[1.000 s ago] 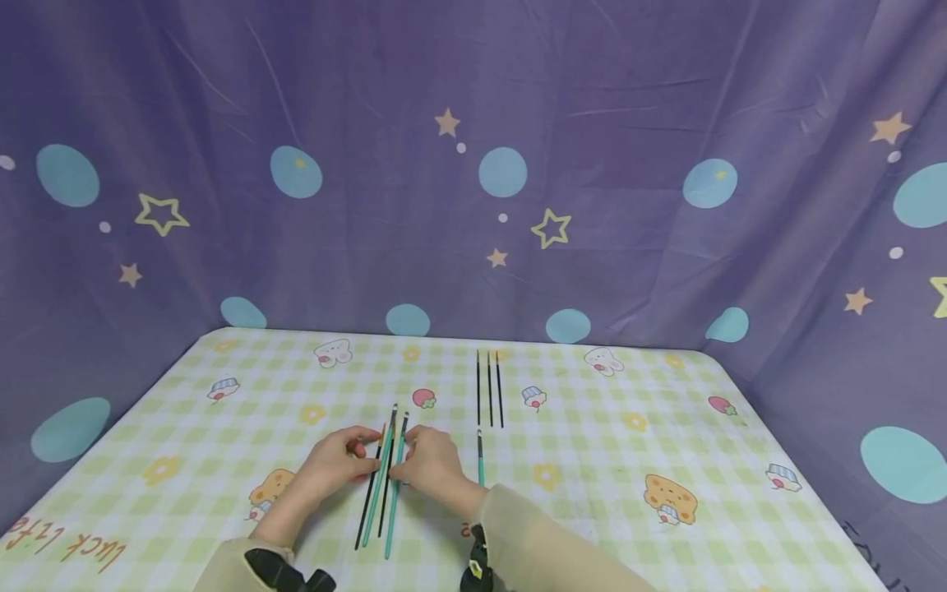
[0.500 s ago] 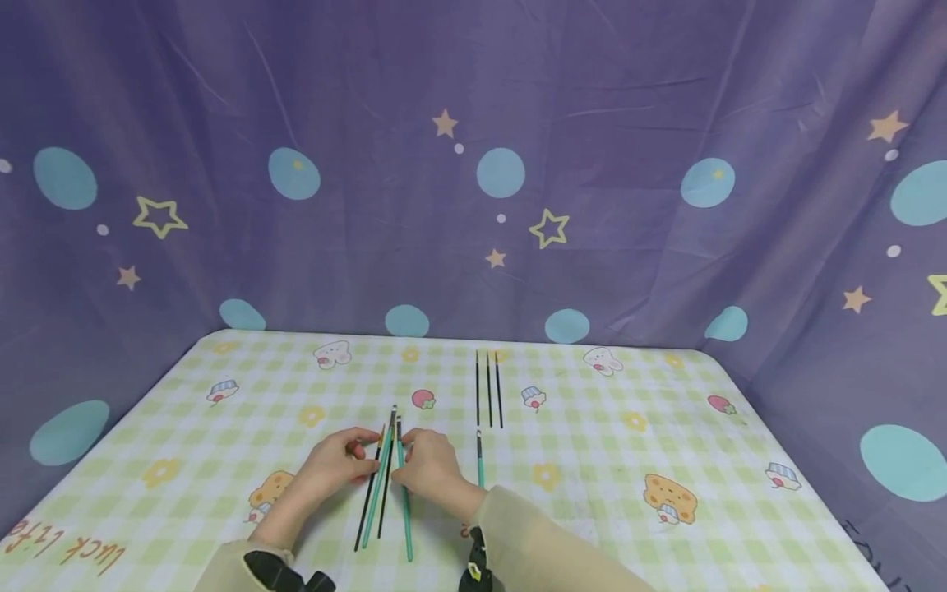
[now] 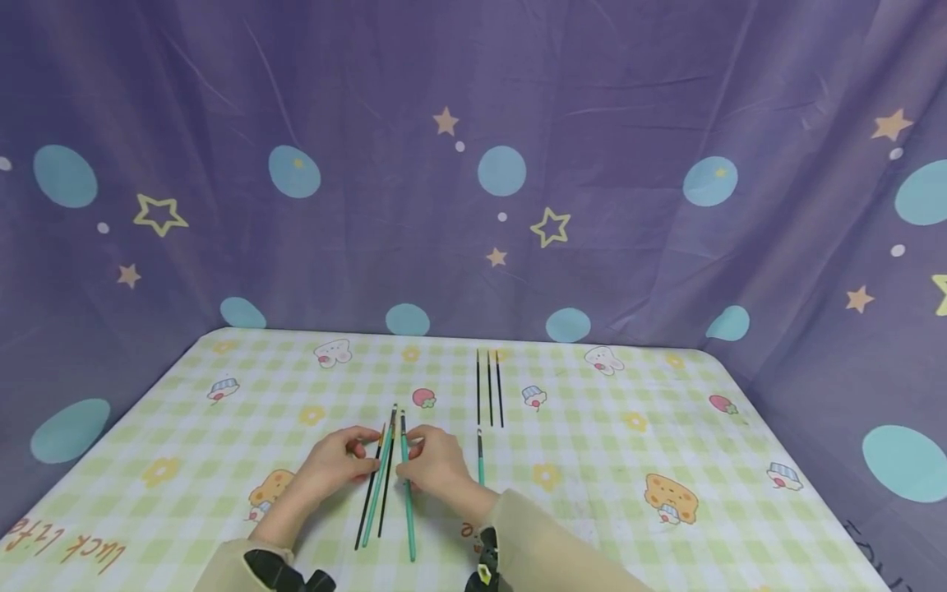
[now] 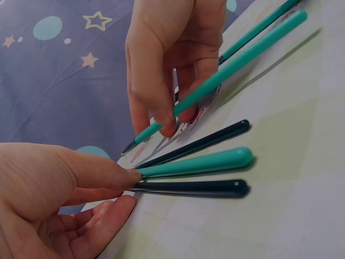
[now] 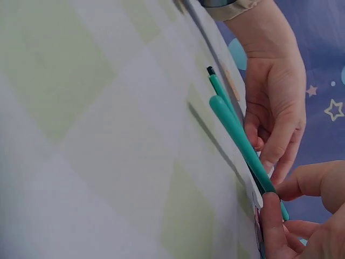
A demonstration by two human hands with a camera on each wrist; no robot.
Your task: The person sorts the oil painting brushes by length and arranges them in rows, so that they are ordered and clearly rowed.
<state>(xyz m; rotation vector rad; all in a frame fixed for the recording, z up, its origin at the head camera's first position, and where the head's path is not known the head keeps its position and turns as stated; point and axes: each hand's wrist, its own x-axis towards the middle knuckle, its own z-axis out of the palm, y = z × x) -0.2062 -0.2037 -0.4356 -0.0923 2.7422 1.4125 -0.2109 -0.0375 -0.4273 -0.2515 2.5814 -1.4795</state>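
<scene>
Pinches a green brush [image 3: 410, 524] in the right hand [image 3: 436, 462], just right of the bunch of three brushes [image 4: 205, 163] pinched in the left hand [image 3: 334, 463], lengthwise near to far, with bristles [image 3: 403, 413] at the far end and the handle end [image 4: 295, 22] raised off the tabletop [image 3: 577, 444].

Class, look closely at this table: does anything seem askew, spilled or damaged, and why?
I see nothing spilled or damaged. The three brushes at the left hand look askew: they fan out at differing angles, while the three thin black brushes farther back lie apart and nearly parallel.
</scene>
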